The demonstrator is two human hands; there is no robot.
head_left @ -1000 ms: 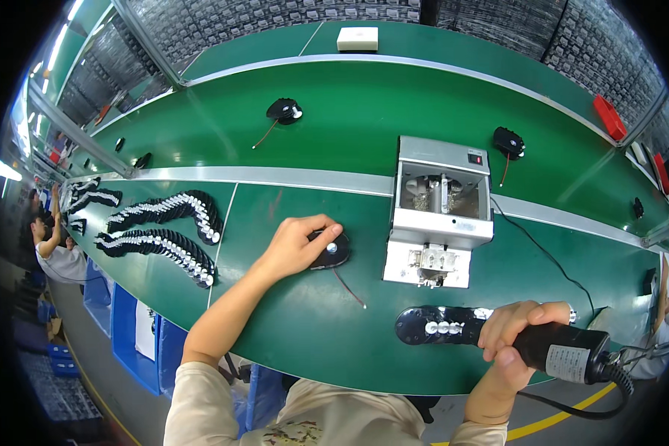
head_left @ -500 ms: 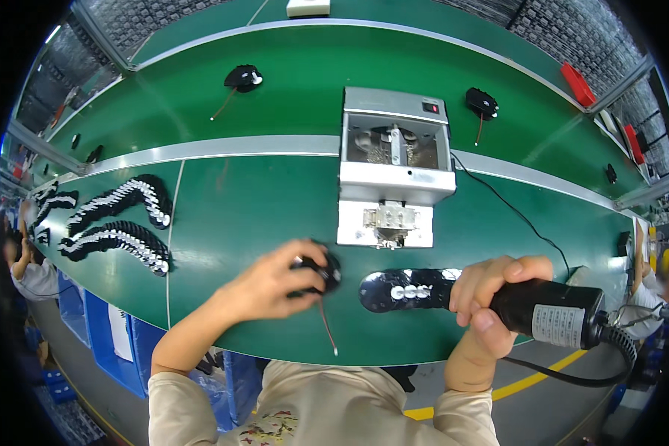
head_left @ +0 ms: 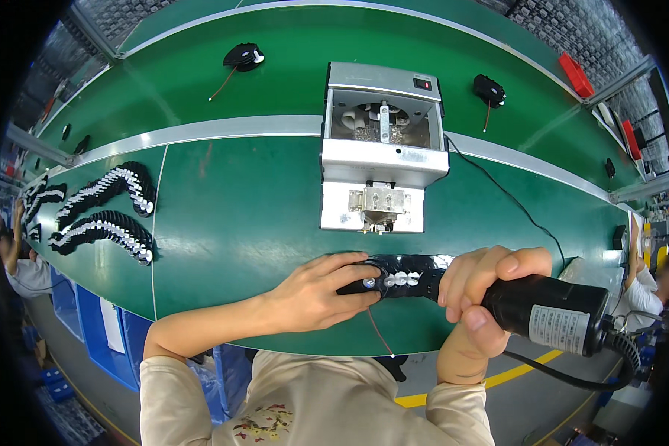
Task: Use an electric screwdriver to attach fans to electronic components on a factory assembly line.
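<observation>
My left hand [head_left: 321,291] is closed over a black rounded part [head_left: 373,272], with a thin red wire [head_left: 379,331] trailing toward the front edge of the table. That part meets the left end of a row of similar black parts [head_left: 424,282] with white round pieces along the middle. My right hand [head_left: 477,288] grips a black electric screwdriver [head_left: 524,301] lying nearly level, a white label on its body. Its tip is hidden behind my fingers, at the row's right end. Beyond both hands stands a silver screw feeder [head_left: 383,160] with small metal pieces in its open tray.
Curved rows of black and white parts [head_left: 104,230] lie at the left. Two wired black parts [head_left: 243,58] [head_left: 489,89] rest on the far green belt. A black cord [head_left: 509,195] runs right from the feeder. Blue bins [head_left: 100,338] stand below; people sit at both sides.
My left hand has moved right with the black part, bringing it from apart to against the row's left end. My right hand still holds the screwdriver. The whole view has shifted slightly.
</observation>
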